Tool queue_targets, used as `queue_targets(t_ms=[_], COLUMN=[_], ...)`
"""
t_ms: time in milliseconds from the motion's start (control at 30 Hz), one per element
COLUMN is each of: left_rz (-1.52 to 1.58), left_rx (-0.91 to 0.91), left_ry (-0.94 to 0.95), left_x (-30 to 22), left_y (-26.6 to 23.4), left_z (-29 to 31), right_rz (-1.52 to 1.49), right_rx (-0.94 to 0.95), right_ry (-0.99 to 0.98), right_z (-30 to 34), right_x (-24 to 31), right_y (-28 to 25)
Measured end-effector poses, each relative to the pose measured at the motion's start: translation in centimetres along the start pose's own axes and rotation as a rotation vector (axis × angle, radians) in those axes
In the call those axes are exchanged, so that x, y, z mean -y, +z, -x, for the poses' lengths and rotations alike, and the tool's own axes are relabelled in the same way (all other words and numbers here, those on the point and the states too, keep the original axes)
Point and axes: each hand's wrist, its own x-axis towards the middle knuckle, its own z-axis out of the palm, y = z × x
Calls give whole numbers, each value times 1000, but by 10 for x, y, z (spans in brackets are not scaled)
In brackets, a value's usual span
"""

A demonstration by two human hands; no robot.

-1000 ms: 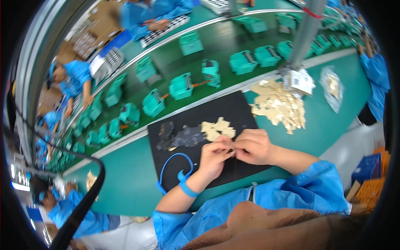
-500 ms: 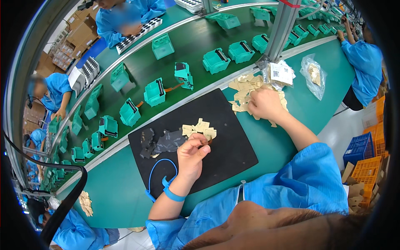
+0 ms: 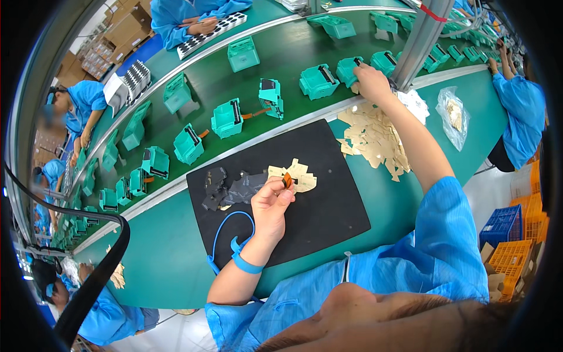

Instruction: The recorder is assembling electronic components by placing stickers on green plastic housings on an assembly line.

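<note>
My left hand (image 3: 271,212), with a blue wrist strap, is raised over the black mat (image 3: 316,234). Its thumb and fingertips pinch a small orange flex cable (image 3: 287,179) with a dark end. At the edge of the conveyor, my right hand (image 3: 374,85) reaches out with its fingers on the right side of a teal plastic housing (image 3: 346,70); the grip is partly hidden. On the mat, cream paper pieces (image 3: 302,176) lie just beyond my left fingertips, and crumpled dark film pieces (image 3: 237,189) lie left of them.
More teal housings (image 3: 227,119) line the green conveyor (image 3: 234,82). A metal post (image 3: 419,47) stands right of my right hand. Cream scraps (image 3: 375,138) lie under my right forearm, with a clear bag (image 3: 453,117) farther right. Co-workers (image 3: 190,20) sit around the line.
My right hand has moved from the pile of cream scraps up to a housing on the conveyor. My left hand stays over the mat, and its orange flex cable shows more clearly.
</note>
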Motion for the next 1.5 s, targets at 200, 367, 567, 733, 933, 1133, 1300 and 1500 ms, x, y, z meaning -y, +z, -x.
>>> queue_targets(t_ms=[200, 367, 567, 733, 933, 1133, 1300, 1500], left_rz=[-29, -293, -626, -1210, -1422, -1460, -1451, -1329], left_rx=[44, 79, 53, 188, 145, 119, 160, 454], left_ry=[27, 216, 618, 840, 965, 1049, 1020, 478], left_x=[2, -8, -13, -26, -33, -33, -31, -26], left_y=[-5, 1, 1, 7, 12, 16, 22, 47], left_z=[2, 5, -4, -14, -18, -18, -19, -15], right_rz=[-707, -1578, -1794, -899, -1035, -946, -692, -755], right_rx=[-45, 363, 1302, 435, 336, 250, 366, 153], right_ry=[165, 125, 288, -211, -292, -734, -767, -535], right_z=[35, 110, 160, 148, 133, 125, 132, 129], right_x=[28, 87, 112, 112, 114, 129, 121, 94], right_y=[-46, -76, -64, -79, -105, -114, -124, -119])
